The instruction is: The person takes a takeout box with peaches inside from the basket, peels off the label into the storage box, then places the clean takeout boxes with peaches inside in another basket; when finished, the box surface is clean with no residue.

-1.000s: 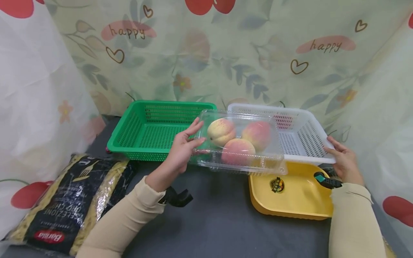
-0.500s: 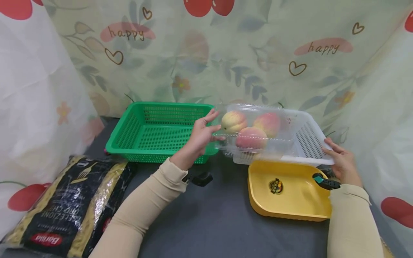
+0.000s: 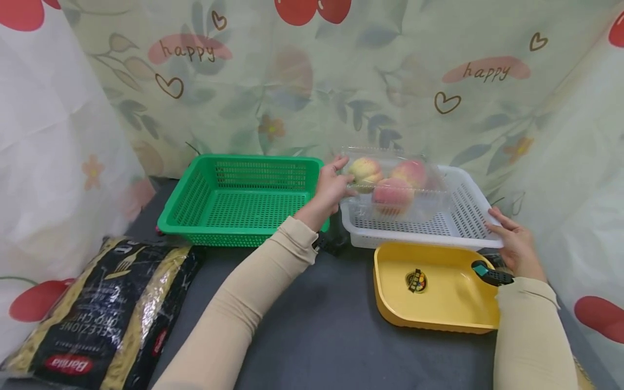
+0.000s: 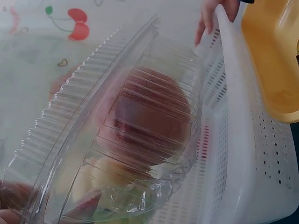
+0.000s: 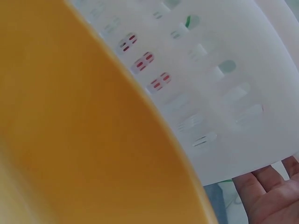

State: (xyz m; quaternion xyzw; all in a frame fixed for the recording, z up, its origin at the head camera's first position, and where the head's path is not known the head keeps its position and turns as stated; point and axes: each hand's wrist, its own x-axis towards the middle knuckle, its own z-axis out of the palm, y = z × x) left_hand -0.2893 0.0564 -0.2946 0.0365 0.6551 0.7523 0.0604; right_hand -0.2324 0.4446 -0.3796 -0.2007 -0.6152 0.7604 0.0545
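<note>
My left hand [image 3: 330, 189] pinches the left end of a clear plastic clamshell box [image 3: 434, 187], thumb and fingers on its edge. Inside lie three peaches [image 3: 392, 196], yellow and pink. The box overlaps the white basket [image 3: 363, 238] and appears over its inside. In the left wrist view, the ribbed box wall [image 4: 70, 98] fills the middle, and the left fingertips [image 4: 14, 198] show at the lower corner. At the basket's right end my right hand [image 3: 518, 242] grips the rim. The right wrist view shows that hand [image 5: 273, 196] at the basket's corner [image 5: 243, 151].
A green perforated basket [image 3: 187, 238] stands on the left, beside the white one. In front of the white basket sits a yellow tray [image 3: 453, 303]. A Barilla pasta bag [image 3: 97, 314] lies at front left on the dark tabletop [image 3: 312, 336]. A patterned curtain [image 3: 292, 81] hangs behind.
My left hand has carried the clamshell box of peaches rightward and away from me, from the gap between the baskets to over the white basket. My right hand stays on the basket rim.
</note>
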